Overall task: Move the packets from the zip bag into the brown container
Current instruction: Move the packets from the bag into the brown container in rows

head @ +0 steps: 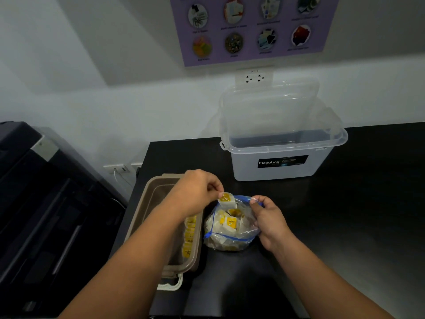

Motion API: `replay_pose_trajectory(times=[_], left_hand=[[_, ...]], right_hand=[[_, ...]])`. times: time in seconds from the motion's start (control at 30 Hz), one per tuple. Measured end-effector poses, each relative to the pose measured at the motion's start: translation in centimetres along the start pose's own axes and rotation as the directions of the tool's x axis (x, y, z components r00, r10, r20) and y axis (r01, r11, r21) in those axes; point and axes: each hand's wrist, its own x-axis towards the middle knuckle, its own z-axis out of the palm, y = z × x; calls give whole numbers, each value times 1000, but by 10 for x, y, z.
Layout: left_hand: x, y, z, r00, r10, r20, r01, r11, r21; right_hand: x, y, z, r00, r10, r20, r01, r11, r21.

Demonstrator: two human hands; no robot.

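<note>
**Risk: drop mid-transfer**

Left hand grip is clamped on one packet by its top edge, just above the mouth of the zip bag. Right hand grip pinches the bag rim, holding it open. Thin pinch, so it could fall onto the desk short of the brown container just left. Lifting may also snag neighbours: more packets sit inside, count unclear

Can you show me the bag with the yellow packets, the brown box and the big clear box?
zip bag [232,240], head view, clear lower side.
brown container [145,207], head view, left rim.
Megabox storage box [276,173], head view, front wall under the label.
</note>
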Motion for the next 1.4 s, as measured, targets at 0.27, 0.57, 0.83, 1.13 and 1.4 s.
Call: replay_pose_trajectory(times=[0.27,0.57,0.83,1.13,1.4], left_hand=[[-32,-33,-46,973,-93,-211,81,995,-64],[-38,-86,-38,959,-281,-27,274,901,336],[-11,-109,19,932,-335,140,209,810,549],[5,-129,41,937,-341,74,248,800,546],[12,-125,52,827,-555,85,481,778,404]], right_hand=[[2,-5,4,1000,2,28,0,999,-54],[7,-5,11,999,-1,41,4,997,-75],[8,-3,9,999,-7,43,10,997,-75],[8,-2,10,999,-6,43,9,997,-79],[10,1,9,1000,-19,21,21,995,-102]])
